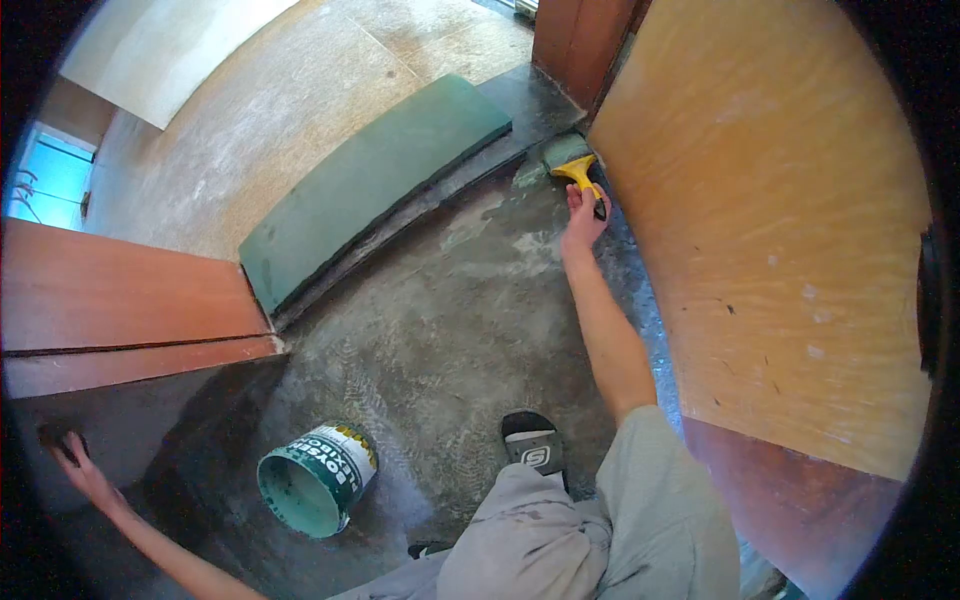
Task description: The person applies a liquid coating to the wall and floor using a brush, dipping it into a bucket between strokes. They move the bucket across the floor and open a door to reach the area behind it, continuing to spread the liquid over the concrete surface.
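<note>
Two hands show, one right hand (583,222) at the far right and one left hand (86,475) at the near left; there is one yellow-handled brush (573,166), one labelled bucket (347,468) at the near left, and one green-topped step (375,190) on the far side. Two reddish frame parts count in view, a left post (130,290) and a far post (573,50); one tan panel (780,200) stands right, and one strapped slipper (522,428) shows clearly near the middle
</note>
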Tool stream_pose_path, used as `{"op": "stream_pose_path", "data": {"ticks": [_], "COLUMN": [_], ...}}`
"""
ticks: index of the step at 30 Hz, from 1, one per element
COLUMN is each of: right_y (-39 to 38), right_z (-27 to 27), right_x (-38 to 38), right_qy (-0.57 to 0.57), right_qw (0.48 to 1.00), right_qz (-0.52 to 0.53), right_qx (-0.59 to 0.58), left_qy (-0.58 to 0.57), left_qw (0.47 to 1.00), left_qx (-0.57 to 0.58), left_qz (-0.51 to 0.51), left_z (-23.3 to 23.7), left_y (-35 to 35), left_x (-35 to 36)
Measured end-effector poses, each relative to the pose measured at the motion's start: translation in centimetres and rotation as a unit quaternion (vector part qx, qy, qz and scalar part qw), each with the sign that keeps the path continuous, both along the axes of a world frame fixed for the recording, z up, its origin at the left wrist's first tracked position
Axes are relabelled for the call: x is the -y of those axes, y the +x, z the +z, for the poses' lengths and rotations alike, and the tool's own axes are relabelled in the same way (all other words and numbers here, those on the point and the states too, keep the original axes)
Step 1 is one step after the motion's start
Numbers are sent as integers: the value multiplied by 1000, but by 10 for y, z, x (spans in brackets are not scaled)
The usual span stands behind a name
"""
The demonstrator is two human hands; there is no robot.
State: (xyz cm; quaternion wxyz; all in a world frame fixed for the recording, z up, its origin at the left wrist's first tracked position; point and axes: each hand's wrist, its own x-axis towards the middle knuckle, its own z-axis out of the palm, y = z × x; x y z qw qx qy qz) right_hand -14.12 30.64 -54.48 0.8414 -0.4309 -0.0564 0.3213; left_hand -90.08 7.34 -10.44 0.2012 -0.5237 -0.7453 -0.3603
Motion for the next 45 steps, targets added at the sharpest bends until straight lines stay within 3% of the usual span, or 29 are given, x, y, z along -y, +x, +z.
{"op": "stream_pose_path", "data": {"ticks": [8,11,17,21,25,29,32,35,39,45], "right_y": [6,16,26,43,45,51,35,34,11,-54], "right_z": [15,21,31,8,26,20,53,36,16,23], "right_x": [-14,-22,-34,-54,-59,-66,-33,-14,2,41], "right_qy": [-52,-128,-191,-249,-282,-308,-215,-120,-60,-94], "right_qw": [986,964,950,901,885,867,933,970,983,966], "right_qz": [-1,34,33,-10,18,13,66,100,115,191], "right_qx": [157,231,245,355,370,391,282,187,132,144], "left_qy": [2,6,14,18,13,11,3,17,32,26], "left_qw": [998,997,997,998,999,999,999,999,999,999], "left_qx": [-58,-74,-66,-49,-34,-30,-34,-10,-3,-13], "left_qz": [10,6,42,18,28,24,41,42,39,17], "left_z": [0,-1,-3,-3,-5,-2,-4,-8,-11,-7], "left_y": [-7,-7,-11,7,-15,8,-11,8,4,13], "left_x": [-2,-6,-5,-8,-4,-8,-1,-4,-5,-6]}}
